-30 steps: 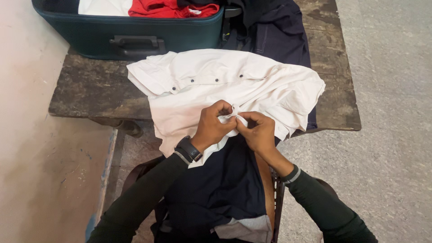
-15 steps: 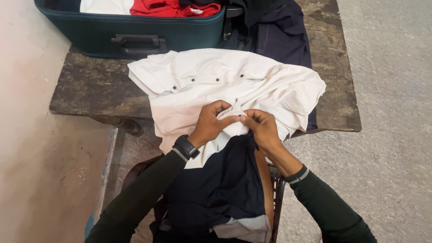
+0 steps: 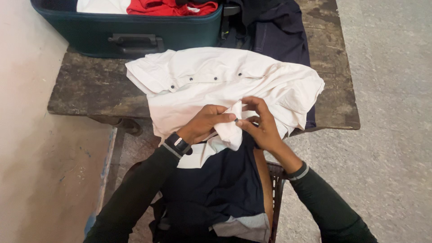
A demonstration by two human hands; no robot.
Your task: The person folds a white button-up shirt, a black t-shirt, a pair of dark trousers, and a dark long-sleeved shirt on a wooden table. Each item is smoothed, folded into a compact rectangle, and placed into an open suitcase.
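White cotton is what both my hands are working: the white shirt (image 3: pixel 216 85) lies spread over the near edge of the wooden table (image 3: pixel 85 90), its lower front hanging off toward my lap so I can bring the placket close. Left of the shirt, bare dark wood runs out to the table's end, open room if the cloth needs sliding. Behind the shirt sits the teal suitcase (image 3: pixel 126 33), lid open, red and white clothes inside. My left hand (image 3: pixel 204 123), a watch at its wrist, pinches a fold of the shirt's front edge between thumb and forefinger, pulled up so the edge stands clear. My right hand (image 3: pixel 258 123) meets it just beside, thumb and 1 fingertip pressed on a small dark button (image 3: pixel 237 120), the other fingers spread loosely above. Right of the shirt a dark garment (image 3: pixel 281 36) drapes over the table's far corner; past that edge is only bare concrete floor (image 3: pixel 387 112).
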